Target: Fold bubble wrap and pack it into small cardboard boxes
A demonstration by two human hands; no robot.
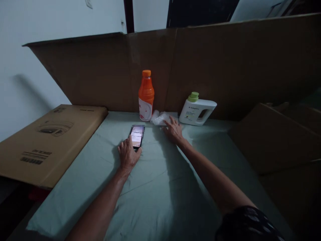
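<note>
A smartphone with a lit screen lies on the pale green cloth. My left hand grips its lower end, one finger along the left edge and the thumb at the lower right corner. To the right, my right hand reaches forward with fingers apart, the fingertips at crumpled clear plastic wrap. Whether they press on the wrap is hard to see. Behind the phone stands an orange bottle with an orange cap and a pale label. A white jug with a green cap and a handle stands right of the wrap.
The green cloth covers the surface under my arms. A tall cardboard panel rises behind the bottles. At the left lies a flat printed cardboard box; darker cardboard flaps border the right side.
</note>
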